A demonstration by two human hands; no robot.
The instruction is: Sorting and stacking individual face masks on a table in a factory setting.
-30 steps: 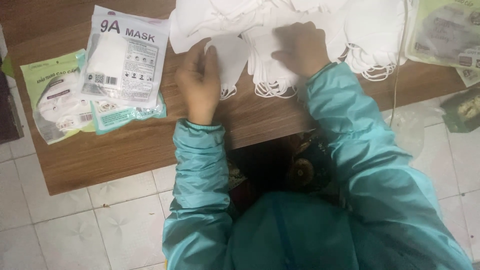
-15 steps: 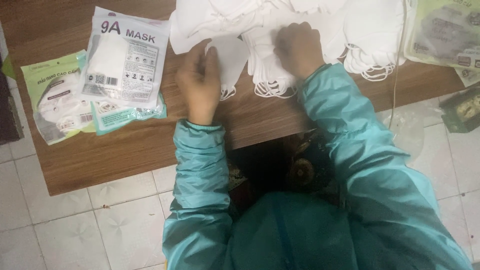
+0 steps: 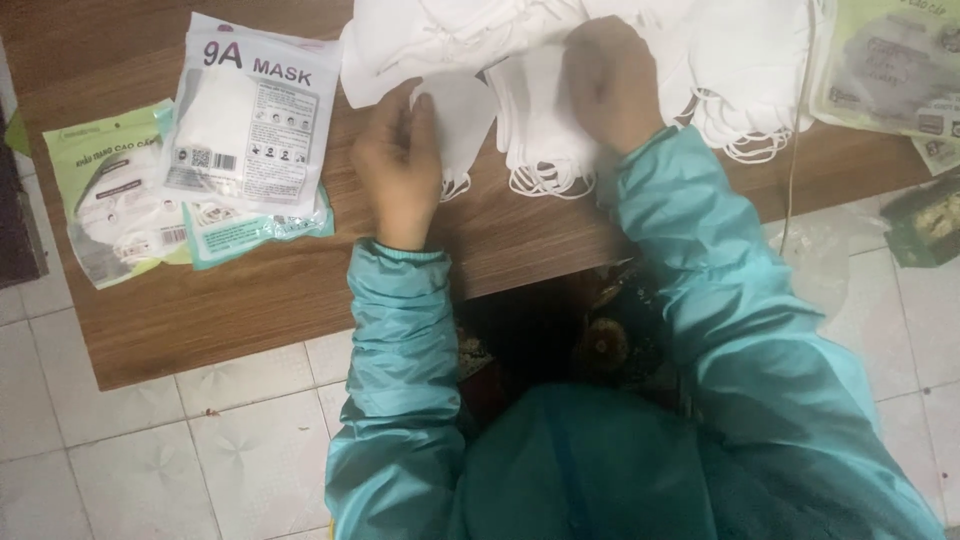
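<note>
Left hand [image 3: 398, 165] fingers pinching a folded white fabric mask [image 3: 462, 120]; right hand [image 3: 612, 85] fingers curled, pressing a stack of white masks [image 3: 540, 130] at upper centre. Sealed printed mask packets [image 3: 240, 130] upper left on the brown wooden worktop [image 3: 300, 290].

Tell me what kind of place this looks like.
Probably a small home or workshop packing spot: loose white face masks piled under both hands, sealed mask packets stacked beside them, on a low wooden table over a tiled floor.

Left of the left hand [image 3: 398, 165], three flat mask packets overlap on the wooden table: a white rectangular packet [image 3: 248, 120] on top, a teal-edged packet [image 3: 260, 232] beneath it, and a pale green packet [image 3: 105, 205] furthest left. Well right of the right hand [image 3: 610, 85] lies a pale green packet [image 3: 885, 65] with a clear window.
</note>
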